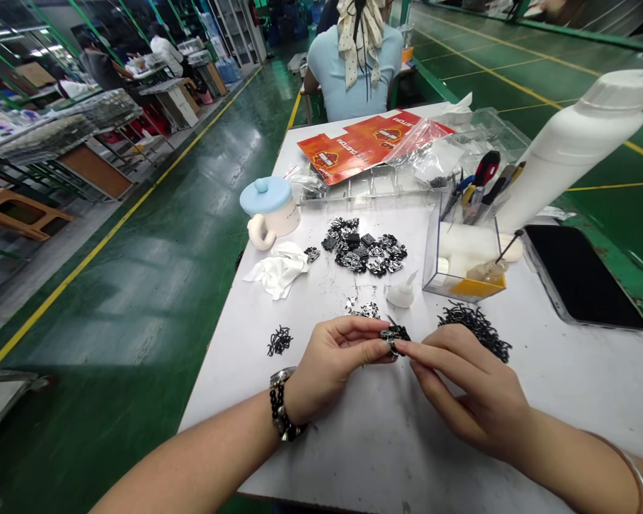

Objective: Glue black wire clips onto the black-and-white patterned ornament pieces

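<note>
At the left of the white work table (364, 457) lay a small tangle of black strands (279, 341). Behind it were a crumpled white cloth (276, 270) and a mug with a blue lid (268, 210).

The left hand (335, 364), with a black beaded bracelet (281, 403) at the wrist, grasped a small black-and-silver piece (395, 337) between thumb and fingertips. The right hand (466, 385) pinched the same piece from the opposite side, so that both grips were closed on it. The piece was held at the fingertips, near the table's middle, in front of a small group of similar parts (361, 309) and a larger pile (360, 246).

To the right lay a heap of black strands (476, 330), just beyond the right hand. Further right stood a clear plastic box (461, 260) and a black phone (581, 275).

The step in hand appeared to be close fingerwork on the single piece. Its small size called for continued fingertip control.
</note>
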Action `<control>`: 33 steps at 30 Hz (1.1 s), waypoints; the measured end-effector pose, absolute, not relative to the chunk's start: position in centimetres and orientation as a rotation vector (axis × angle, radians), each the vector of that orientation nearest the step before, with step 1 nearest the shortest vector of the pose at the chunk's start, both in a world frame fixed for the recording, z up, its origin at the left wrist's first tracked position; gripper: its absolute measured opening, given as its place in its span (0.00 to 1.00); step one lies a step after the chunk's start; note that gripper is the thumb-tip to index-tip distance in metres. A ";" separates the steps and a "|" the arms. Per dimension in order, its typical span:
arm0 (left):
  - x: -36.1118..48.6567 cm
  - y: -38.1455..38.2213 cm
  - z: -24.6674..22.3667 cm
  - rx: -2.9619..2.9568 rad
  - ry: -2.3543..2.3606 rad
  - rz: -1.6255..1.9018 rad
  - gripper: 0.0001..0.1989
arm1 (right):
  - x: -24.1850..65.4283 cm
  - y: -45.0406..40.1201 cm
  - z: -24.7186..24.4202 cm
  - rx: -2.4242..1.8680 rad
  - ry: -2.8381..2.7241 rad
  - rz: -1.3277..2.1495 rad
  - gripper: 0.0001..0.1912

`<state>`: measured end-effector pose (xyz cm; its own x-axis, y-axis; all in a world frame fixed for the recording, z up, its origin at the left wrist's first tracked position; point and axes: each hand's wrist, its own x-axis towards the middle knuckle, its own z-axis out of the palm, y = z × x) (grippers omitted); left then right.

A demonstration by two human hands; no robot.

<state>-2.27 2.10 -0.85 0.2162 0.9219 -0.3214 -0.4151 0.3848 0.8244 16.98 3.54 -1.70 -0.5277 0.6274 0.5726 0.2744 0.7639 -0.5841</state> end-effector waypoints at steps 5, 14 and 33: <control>-2.1 2.1 -0.7 0.606 0.917 1.023 0.10 | 16.9 3.6 -1.7 -0.743 -2.172 0.442 0.22; -2.1 2.0 -0.9 0.616 0.991 0.995 0.13 | 16.7 3.6 -1.6 -0.758 -2.207 0.548 0.18; -2.1 2.2 -0.7 0.696 1.007 1.049 0.19 | 24.1 11.5 1.0 -1.135 -1.781 -0.460 0.20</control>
<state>-2.10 2.16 -0.70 0.1528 0.9311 -0.3311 -0.3697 0.3646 0.8546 24.10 11.50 1.05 -0.1276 0.4973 0.8582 0.8505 0.5000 -0.1632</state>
